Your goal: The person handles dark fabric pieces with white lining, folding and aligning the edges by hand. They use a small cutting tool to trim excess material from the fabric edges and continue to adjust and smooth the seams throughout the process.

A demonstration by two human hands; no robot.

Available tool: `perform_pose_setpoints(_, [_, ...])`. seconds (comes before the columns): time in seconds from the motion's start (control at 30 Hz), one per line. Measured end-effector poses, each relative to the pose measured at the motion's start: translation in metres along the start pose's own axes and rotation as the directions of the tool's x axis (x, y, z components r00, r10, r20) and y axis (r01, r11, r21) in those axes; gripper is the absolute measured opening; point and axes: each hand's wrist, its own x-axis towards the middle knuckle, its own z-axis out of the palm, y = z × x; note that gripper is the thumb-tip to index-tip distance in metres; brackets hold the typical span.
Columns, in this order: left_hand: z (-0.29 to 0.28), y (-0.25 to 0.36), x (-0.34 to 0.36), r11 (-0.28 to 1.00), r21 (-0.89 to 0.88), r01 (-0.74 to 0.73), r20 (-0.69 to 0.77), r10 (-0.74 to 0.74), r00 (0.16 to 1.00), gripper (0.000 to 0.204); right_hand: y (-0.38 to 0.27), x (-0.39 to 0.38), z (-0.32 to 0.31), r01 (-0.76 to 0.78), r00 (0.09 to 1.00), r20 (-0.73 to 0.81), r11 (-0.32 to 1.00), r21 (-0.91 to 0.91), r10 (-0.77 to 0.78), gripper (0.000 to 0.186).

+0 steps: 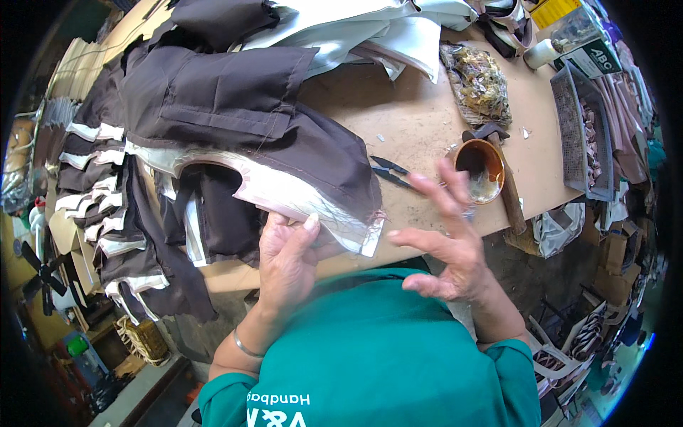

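My left hand (pixel 288 256) pinches the lower edge of a dark brown fabric piece (pixel 320 153) between thumb and fingers. Along that edge runs a pale pink and white strip (pixel 274 186) with a curved cut-out, and loose threads hang at its right tip. The fabric lies partly over the table and other brown pieces. To the right, my right hand (pixel 452 245) hovers off the table's front edge with its fingers spread, holding nothing that I can see. Just beyond it lie dark-handled snips (pixel 391 173) and an orange-brown pot (pixel 503 174) with whitish paste inside.
A hammer (pixel 511 192) rests beside the pot. Behind it sits a clear bag of scraps (pixel 477 85). At the right edge stands a grey plastic basket (pixel 567 135) of small pieces. White sheets (pixel 398 39) lie at the back, and brown pieces with white edges (pixel 107 188) are layered at left.
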Motion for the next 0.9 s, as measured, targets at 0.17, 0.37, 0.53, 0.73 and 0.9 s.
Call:
perform_pose_setpoints(0.17, [0.002, 0.005, -0.002, 1.000, -0.011, 0.014, -0.014, -0.015, 1.000, 0.027, 0.007, -0.002, 0.043, -0.003, 1.000, -0.010, 0.943, 0.333, 0.007, 0.058])
perform_pose_setpoints(0.37, [0.001, 0.001, -0.002, 1.000, -0.023, 0.010, -0.008, -0.010, 1.000, 0.027, -0.001, 0.002, 0.045, -0.027, 0.999, 0.047, 0.983, 0.184, 0.018, 0.071])
perform_pose_setpoints(0.53, [0.003, 0.001, -0.004, 1.000, 0.008, 0.017, -0.010, -0.017, 1.000, 0.029, -0.012, 0.010, 0.044, 0.106, 0.994, 0.038, 0.958, -0.267, -0.099, 0.070])
perform_pose_setpoints(0.73, [-0.002, -0.002, -0.001, 1.000, 0.010, 0.009, -0.035, -0.009, 0.999, 0.030, -0.012, 0.007, 0.045, 0.139, 0.989, 0.080, 0.977, -0.164, -0.127, 0.065])
perform_pose_setpoints(0.9, [-0.006, 0.003, 0.000, 0.999, -0.022, 0.048, 0.004, -0.048, 0.999, 0.029, 0.009, 0.009, 0.038, 0.019, 0.999, -0.035, 0.872, 0.489, -0.002, 0.059])
